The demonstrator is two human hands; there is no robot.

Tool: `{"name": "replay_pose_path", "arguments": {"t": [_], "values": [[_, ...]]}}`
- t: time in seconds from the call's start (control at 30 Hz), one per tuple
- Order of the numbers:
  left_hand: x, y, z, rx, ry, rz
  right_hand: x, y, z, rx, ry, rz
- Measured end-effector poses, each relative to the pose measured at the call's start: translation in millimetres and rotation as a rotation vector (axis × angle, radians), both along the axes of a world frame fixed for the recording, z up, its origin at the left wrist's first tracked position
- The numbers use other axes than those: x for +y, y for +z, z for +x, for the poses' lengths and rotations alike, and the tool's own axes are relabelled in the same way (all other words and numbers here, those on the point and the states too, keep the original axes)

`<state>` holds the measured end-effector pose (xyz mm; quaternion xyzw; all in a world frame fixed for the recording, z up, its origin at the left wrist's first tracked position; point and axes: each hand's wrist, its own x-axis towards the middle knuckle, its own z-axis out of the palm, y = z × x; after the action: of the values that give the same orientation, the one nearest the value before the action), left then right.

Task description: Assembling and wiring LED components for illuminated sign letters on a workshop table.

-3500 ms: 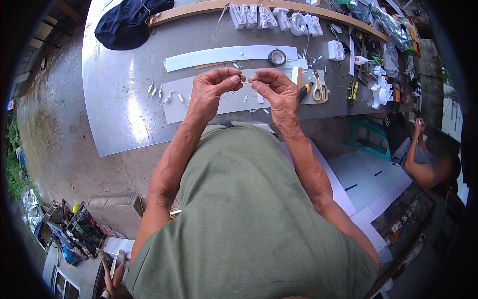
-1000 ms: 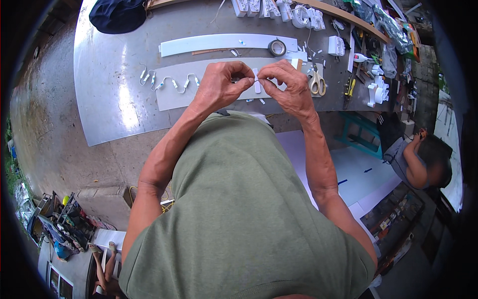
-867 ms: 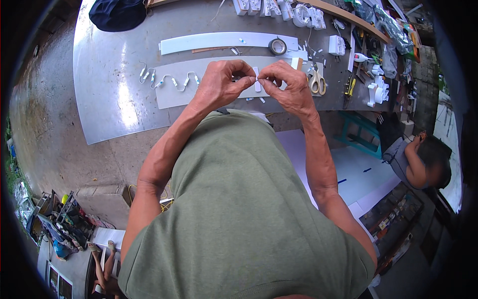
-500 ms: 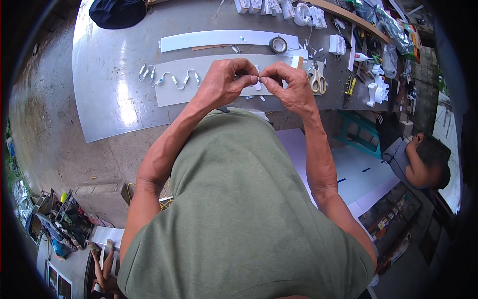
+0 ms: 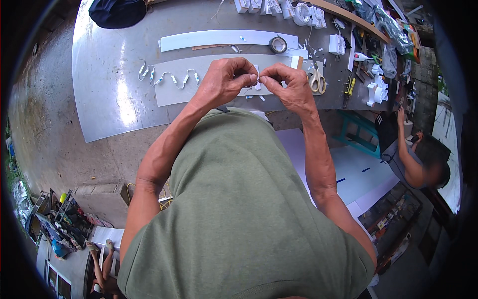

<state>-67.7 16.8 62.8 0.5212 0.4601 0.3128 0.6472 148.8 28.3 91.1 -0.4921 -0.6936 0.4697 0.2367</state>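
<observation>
Left hand (image 5: 226, 82) and right hand (image 5: 289, 87) meet fingertip to fingertip, both pinching a small white piece (image 5: 257, 79) just above the grey strip (image 5: 199, 92), scissors (image 5: 316, 79) just right of it.

Olive-green short-sleeved T-shirt, bare forearms, bare left hand (image 5: 225, 82), right hand (image 5: 289, 88)

The wide grey sheet-metal tabletop (image 5: 109, 94) is smooth and glossy, throwing back a bright patch of light. On it lie two long white matt plastic strips (image 5: 219, 39), flat and even. The string of small white plastic modules on thin wire (image 5: 169, 78) looks slick. The dark cloth bundle (image 5: 117, 11) is soft and matt. The orange-handled scissors (image 5: 316, 82) have plastic grips.
</observation>
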Motion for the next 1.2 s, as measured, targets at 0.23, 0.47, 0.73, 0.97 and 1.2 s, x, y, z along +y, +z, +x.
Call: {"name": "replay_pose_path", "arguments": {"t": [0.23,0.47,0.73,0.97,1.2], "values": [[1,0,-1,-0.013,-0.004,-0.010,-1,-2,0,0.023,-0.019,-0.043],[1,-1,-1,-0.015,-0.028,-0.016,0,-1,4,-0.065,0.045,-0.149],[0,2,-1,-0.064,-0.016,-0.049,-1,0,2,-0.035,0.008,-0.060],[2,-2,-2,-0.036,-0.034,-0.044,-1,-3,4,-0.057,0.005,-0.129],[3,-2,-4,-0.051,-0.041,-0.075,-5,-13,2,0.090,-0.061,-0.086]]}}
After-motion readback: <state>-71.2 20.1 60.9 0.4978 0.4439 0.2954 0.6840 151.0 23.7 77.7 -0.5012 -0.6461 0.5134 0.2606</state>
